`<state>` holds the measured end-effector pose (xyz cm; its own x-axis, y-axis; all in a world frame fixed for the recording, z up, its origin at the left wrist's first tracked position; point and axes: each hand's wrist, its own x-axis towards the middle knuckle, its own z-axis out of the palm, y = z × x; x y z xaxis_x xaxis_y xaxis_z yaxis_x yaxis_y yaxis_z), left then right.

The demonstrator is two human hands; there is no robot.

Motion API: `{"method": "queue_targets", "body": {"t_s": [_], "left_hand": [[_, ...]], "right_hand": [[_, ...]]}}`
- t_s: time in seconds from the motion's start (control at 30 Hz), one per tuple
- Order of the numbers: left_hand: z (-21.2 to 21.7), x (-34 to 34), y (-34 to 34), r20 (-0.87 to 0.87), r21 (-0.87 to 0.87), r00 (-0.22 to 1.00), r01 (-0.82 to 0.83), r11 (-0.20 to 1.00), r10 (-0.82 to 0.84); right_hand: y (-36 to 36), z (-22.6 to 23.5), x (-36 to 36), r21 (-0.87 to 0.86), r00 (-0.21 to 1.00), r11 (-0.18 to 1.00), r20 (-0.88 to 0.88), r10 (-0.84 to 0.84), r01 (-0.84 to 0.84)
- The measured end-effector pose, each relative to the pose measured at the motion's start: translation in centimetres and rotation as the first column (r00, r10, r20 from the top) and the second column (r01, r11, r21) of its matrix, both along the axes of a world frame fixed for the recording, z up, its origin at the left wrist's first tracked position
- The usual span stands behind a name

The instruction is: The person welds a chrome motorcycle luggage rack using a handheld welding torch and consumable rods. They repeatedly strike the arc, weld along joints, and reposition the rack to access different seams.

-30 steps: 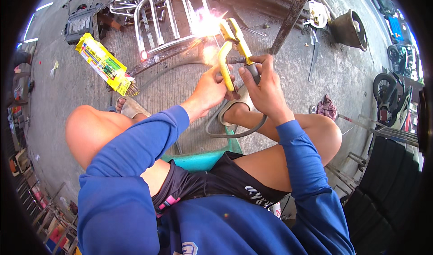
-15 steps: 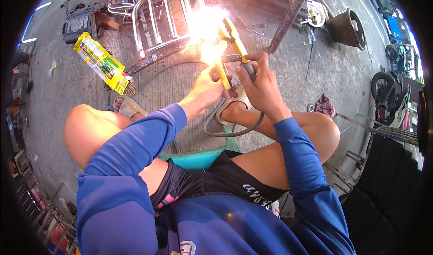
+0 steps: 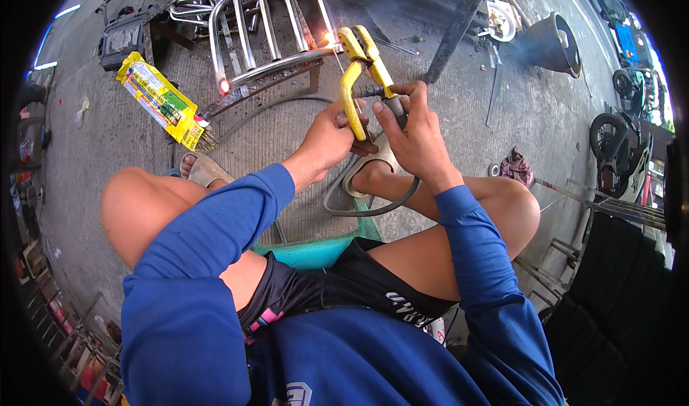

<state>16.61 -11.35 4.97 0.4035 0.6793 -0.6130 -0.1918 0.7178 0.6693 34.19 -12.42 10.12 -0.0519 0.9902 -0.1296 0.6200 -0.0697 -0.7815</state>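
1. Two hands share one tool: a yellow electrode holder (image 3: pixel 361 72), held out in front of the squatting person's knees, above the concrete floor (image 3: pixel 459 112).
2. His left hand (image 3: pixel 331 135) is wrapped shut around the lower yellow handle; his right hand (image 3: pixel 413 130) is closed narrowly on the grey neck where the cable (image 3: pixel 373 209) enters.
3. From the holder's clamp a thin welding rod (image 3: pixel 337 56) slants toward the chrome tube rack (image 3: pixel 269 33), which lies just beyond the tool on the floor.
4. Half a second ago a white glare hid the rod tip and part of the rack; now it has shrunk to a small orange glow by the tip, near the rack's lower bar. A second red-hot spot (image 3: pixel 225 86) shows at the rack's left corner. I judge the arc has just broken, so that run of weld looks finished or paused.
5. Both hands sit almost where they were, so the tool has barely shifted.
6. Left of the rack lies a yellow packet of rods (image 3: pixel 158 101), well apart from the hands.
7. Room is tight below, where knees, sandals (image 3: pixel 204 169) and the looped cable crowd in. A dark post (image 3: pixel 459 26) leans close on the right. Open concrete spreads further right toward a dark bucket (image 3: pixel 549 40).
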Motion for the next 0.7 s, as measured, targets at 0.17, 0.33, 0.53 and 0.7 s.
{"method": "queue_targets", "body": {"t_s": [0.17,0.33,0.53,0.7], "left_hand": [[-0.3,-0.1,0.3,0.01,-0.024,0.999,0.037,0.999,-0.037],[-0.8,-0.1,-0.1,0.02,-0.009,1.0,0.008,1.0,-0.008],[-1.1,-0.2,-0.2,0.036,0.056,0.999,0.013,0.998,-0.015],[-1.0,-0.3,-0.2,0.038,0.032,0.999,0.014,0.999,-0.015]], "right_hand": [[-0.1,-0.4,0.1,-0.024,0.999,1.0,-0.038,-0.016,0.015],[0.0,-0.5,0.2,-0.017,1.0,1.0,0.004,0.001,-0.001],[0.0,-0.5,-0.1,-0.017,0.999,1.0,-0.047,-0.004,0.003],[0.0,-0.9,0.1,0.044,0.999,0.998,-0.003,0.033,-0.033]]}}
